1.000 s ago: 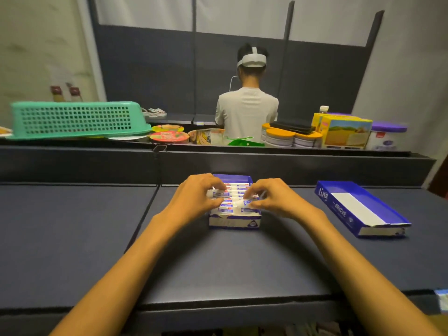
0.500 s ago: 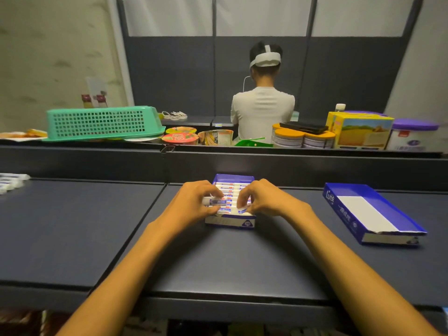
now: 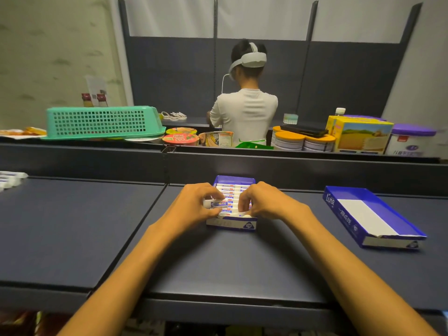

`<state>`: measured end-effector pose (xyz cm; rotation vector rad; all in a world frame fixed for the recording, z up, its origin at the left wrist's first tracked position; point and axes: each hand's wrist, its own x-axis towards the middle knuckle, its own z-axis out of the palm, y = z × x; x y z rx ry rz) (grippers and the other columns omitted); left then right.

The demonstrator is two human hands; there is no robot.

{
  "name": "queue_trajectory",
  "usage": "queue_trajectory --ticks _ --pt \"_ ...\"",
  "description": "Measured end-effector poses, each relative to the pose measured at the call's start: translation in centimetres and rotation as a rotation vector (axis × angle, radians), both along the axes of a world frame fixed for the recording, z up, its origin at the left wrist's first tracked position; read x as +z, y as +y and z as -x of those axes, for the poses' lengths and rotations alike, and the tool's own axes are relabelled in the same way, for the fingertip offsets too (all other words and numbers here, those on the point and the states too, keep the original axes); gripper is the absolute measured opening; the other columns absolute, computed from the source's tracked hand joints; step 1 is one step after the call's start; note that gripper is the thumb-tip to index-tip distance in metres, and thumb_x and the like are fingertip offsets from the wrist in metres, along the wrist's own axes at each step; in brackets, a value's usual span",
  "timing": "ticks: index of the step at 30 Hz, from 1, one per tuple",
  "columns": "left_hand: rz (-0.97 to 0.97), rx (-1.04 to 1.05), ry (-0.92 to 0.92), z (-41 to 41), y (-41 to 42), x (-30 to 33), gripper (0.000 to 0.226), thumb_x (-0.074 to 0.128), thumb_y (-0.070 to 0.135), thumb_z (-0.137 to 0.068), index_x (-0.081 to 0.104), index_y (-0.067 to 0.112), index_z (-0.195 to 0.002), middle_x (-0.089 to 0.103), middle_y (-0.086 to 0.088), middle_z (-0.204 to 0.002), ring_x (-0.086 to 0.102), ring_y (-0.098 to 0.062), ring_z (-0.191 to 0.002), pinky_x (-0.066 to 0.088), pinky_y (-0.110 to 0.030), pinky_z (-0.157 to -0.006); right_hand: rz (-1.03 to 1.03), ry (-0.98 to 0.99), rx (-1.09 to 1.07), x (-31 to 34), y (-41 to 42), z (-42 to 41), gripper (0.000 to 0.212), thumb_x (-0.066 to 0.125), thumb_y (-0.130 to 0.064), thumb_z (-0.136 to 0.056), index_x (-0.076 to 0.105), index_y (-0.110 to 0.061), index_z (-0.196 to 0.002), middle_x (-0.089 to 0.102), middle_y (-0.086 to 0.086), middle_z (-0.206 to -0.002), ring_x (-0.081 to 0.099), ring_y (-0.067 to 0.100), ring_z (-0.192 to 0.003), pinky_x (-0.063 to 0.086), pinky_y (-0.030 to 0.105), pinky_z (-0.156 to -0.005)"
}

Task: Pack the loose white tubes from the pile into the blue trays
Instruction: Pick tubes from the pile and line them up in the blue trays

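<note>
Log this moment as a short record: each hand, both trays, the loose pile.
left hand: pinches a white tube at the filled tray's left edge
right hand: fingers curled on the tubes in that tray
filled blue tray: centre, packed with tubes
second blue tray: right, holds no tubes
loose tubes: far left edge

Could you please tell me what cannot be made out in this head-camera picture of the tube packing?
- Head view: the near rows of the filled tray are covered by the left hand and right hand.
- The pile of loose tubes is cut off by the left edge.
- Print on the tube that the left hand holds is too small.
- The second tray hides its near inside wall.
</note>
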<state>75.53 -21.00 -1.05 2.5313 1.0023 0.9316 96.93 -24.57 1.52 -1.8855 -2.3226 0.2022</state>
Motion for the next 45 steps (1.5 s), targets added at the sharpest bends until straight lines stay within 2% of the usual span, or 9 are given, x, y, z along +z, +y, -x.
queue_trajectory --ticks 4,8,13,17,22,26,34,38,45 --pt "-0.006 -0.006 0.003 0.0 0.0 -0.1 0.03 0.078 0.026 -0.079 0.071 0.018 -0.108 0.067 0.001 -0.112 0.061 -0.01 -0.099 0.053 -0.019 -0.077 0.008 0.017 0.018 -0.3 0.1 0.2 0.013 0.072 -0.019 -0.086 0.069 -0.016 -0.098 0.07 0.002 -0.109 0.059 0.013 -0.087 0.043 0.013 -0.061" --pt "0.0 -0.008 0.003 0.0 0.1 0.0 0.031 0.078 0.027 -0.079 0.071 0.019 -0.108 0.067 0.002 -0.11 0.061 -0.008 -0.096 0.05 -0.014 -0.074 0.015 0.078 0.015 -0.4 0.0 -0.2 0.02 0.072 -0.024 -0.086 0.072 -0.016 -0.104 0.068 0.001 -0.113 0.056 0.01 -0.09 0.044 0.012 -0.062" --pt "0.02 -0.008 0.03 0.0 0.2 0.2 0.029 0.078 0.026 -0.079 0.071 0.02 -0.107 0.067 0.003 -0.109 0.061 -0.01 -0.097 0.052 -0.018 -0.074 0.01 0.106 0.015 -0.7 0.0 -0.5 0.02 0.072 -0.026 -0.086 0.073 -0.017 -0.104 0.069 0.001 -0.112 0.058 0.011 -0.091 0.05 0.018 -0.07" --pt "0.04 0.015 0.065 -0.3 0.2 0.8 0.03 0.078 0.028 -0.078 0.071 0.025 -0.107 0.065 0.003 -0.11 0.058 -0.011 -0.099 0.055 -0.029 -0.081 -0.043 0.178 0.007 -0.9 -0.3 -0.7 0.026 0.07 -0.03 -0.086 0.07 -0.017 -0.109 0.066 -0.001 -0.116 0.057 0.01 -0.095 0.047 0.014 -0.069" --pt "0.049 -0.007 0.042 -2.8 -0.4 2.3 0.028 0.084 0.027 -0.071 0.072 0.023 -0.096 0.064 0.008 -0.091 0.058 -0.002 -0.077 0.046 -0.014 -0.067 -0.187 0.246 -0.094 -1.3 -0.9 -2.3 0.028 0.066 -0.033 -0.089 0.065 -0.021 -0.115 0.065 -0.002 -0.117 0.054 0.007 -0.099 0.045 0.018 -0.074" --pt "0.139 -0.078 0.124 -5.0 -0.5 2.6 0.026 0.086 0.025 -0.068 0.068 0.024 -0.086 0.068 0.009 -0.083 0.065 -0.005 -0.074 0.052 -0.017 -0.067 -0.169 0.306 -0.133 -1.3 -1.3 -3.4 0.03 0.07 -0.034 -0.086 0.063 -0.021 -0.113 0.063 -0.003 -0.114 0.057 0.007 -0.094 0.048 0.017 -0.072" --pt "0.121 -0.149 0.267 -5.8 0.0 2.6 0.02 0.079 0.017 -0.077 0.074 0.016 -0.097 0.074 0.0 -0.095 0.062 0.0 -0.074 0.049 -0.006 -0.066 -0.095 0.381 -0.159 -1.4 -1.5 -3.5 0.031 0.068 -0.034 -0.087 0.063 -0.019 -0.114 0.064 -0.001 -0.114 0.059 0.01 -0.093 0.044 0.012 -0.062" --pt "0.153 -0.166 0.237 -6.0 0.0 2.6 0.019 0.078 0.016 -0.078 0.073 0.015 -0.097 0.073 -0.002 -0.096 0.063 -0.002 -0.074 0.05 -0.007 -0.064 -0.086 0.405 -0.159 -1.3 -1.5 -3.5 0.03 0.069 -0.034 -0.087 0.064 -0.018 -0.113 0.066 0.001 -0.113 0.062 0.012 -0.095 0.046 0.013 -0.064" --pt "0.156 -0.18 0.309 -5.9 0.4 2.3 0.021 0.076 0.014 -0.081 0.075 0.013 -0.102 0.073 -0.003 -0.101 0.061 -0.003 -0.077 0.045 0.0 -0.062 -0.086 0.401 -0.163 -1.3 -1.4 -3.4 0.029 0.069 -0.032 -0.087 0.064 -0.018 -0.112 0.067 0.002 -0.113 0.062 0.012 -0.095 0.046 0.013 -0.064"
